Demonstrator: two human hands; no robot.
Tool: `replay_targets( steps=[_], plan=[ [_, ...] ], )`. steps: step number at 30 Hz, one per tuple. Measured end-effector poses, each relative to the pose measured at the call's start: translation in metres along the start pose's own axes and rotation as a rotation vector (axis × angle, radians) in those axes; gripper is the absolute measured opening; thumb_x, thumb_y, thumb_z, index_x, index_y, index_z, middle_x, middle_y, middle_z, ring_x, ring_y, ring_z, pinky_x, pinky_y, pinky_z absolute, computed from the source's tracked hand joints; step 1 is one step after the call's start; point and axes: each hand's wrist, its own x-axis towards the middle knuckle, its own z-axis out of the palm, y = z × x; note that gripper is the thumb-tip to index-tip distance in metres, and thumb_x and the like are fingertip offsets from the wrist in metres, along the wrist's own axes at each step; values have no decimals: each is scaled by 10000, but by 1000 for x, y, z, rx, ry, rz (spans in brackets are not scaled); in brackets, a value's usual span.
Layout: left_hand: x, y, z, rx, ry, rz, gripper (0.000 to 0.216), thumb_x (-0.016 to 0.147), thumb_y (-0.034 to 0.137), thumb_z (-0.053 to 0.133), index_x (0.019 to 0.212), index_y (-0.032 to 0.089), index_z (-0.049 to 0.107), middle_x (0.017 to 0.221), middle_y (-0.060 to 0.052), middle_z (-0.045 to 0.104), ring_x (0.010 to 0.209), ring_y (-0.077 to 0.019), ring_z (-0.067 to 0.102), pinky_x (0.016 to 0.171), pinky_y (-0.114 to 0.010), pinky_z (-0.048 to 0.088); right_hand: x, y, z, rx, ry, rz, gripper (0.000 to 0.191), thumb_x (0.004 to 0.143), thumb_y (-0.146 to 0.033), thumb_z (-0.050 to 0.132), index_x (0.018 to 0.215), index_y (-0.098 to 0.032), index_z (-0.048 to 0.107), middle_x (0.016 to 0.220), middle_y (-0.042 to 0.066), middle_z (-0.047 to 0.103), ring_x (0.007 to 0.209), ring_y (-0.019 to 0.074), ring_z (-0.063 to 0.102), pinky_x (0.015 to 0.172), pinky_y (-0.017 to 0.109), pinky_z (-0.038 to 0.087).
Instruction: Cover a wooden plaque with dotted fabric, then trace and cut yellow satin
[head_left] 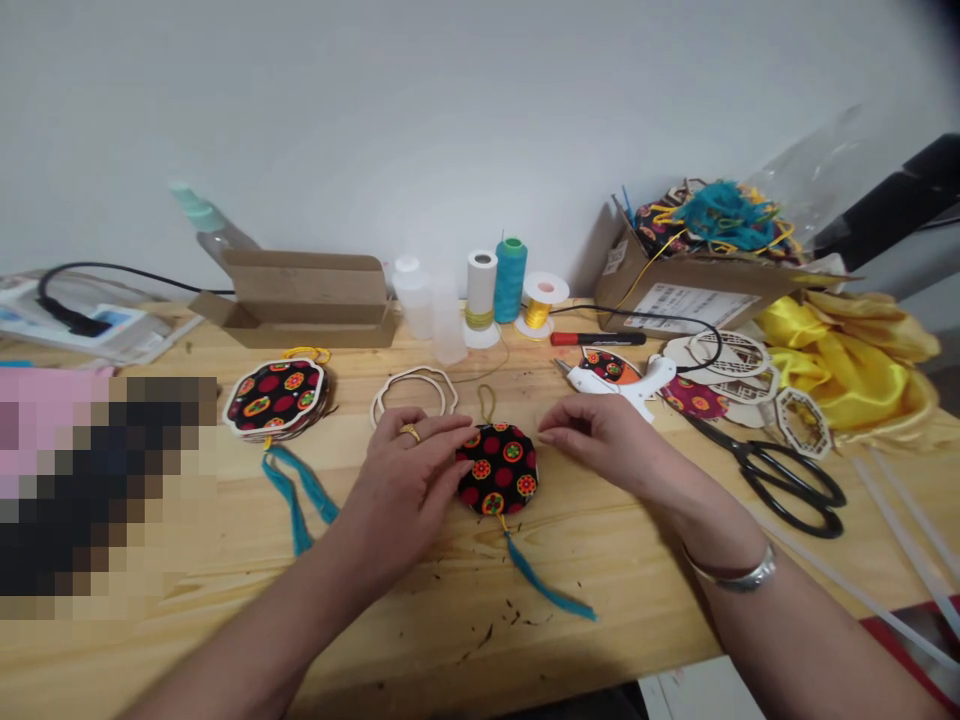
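A black floral fabric pendant (501,472) lies on the table before me, with a green cord loop (487,402) at its top and a blue tassel (551,585) at its bottom. My left hand (409,490) grips its left edge between thumb and fingers. To the right of the pendant, my right hand (596,440) is closed in a pinch near its upper edge; whatever lies between those fingertips is too small to name. Behind my left hand rests a wooden frame (379,400), partly covered by the fingers. A stack of finished-looking pendants (277,397) with blue tassels sits at the left.
A white glue gun (611,385), black scissors (795,480) and wooden cutouts (739,365) lie at the right. Thread spools (510,285), bottles (412,295) and an open cardboard box (307,300) line the wall. Yellow fabric (840,360) is beside a filled carton (675,290).
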Motion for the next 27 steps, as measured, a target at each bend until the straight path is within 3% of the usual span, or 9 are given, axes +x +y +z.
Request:
replay_targets(
  steps=[4,11,16,27],
  plan=[
    [0,2,3,29,29,-143,244,885,253,520,1055,155,664,1004,-74,698,948,-231,577,855,-388,441,0,-3,4,-19,-25,79,128,804,-237,611,726,-178,693,579,-27,591,546,103,475,506,235,328],
    [0,7,4,6,-103,-437,246,885,340,490,991,211,670,889,-31,721,807,-228,642,711,-354,448,-1,-10,12,-23,-42,117,167,799,-307,618,701,-194,693,589,-21,615,534,104,456,484,237,316],
    [3,11,1,47,-149,-502,225,871,370,488,872,229,663,781,-16,706,742,-225,630,661,-335,410,-1,-12,13,-49,-30,102,184,809,-268,601,669,-183,684,569,-16,602,524,100,436,484,239,299],
    [4,14,-2,98,-185,-569,210,855,333,462,811,225,637,759,-24,696,726,-220,618,644,-319,384,1,-12,17,-53,-16,91,199,825,-250,584,662,-176,673,564,-17,603,518,95,432,488,233,306]
  ],
)
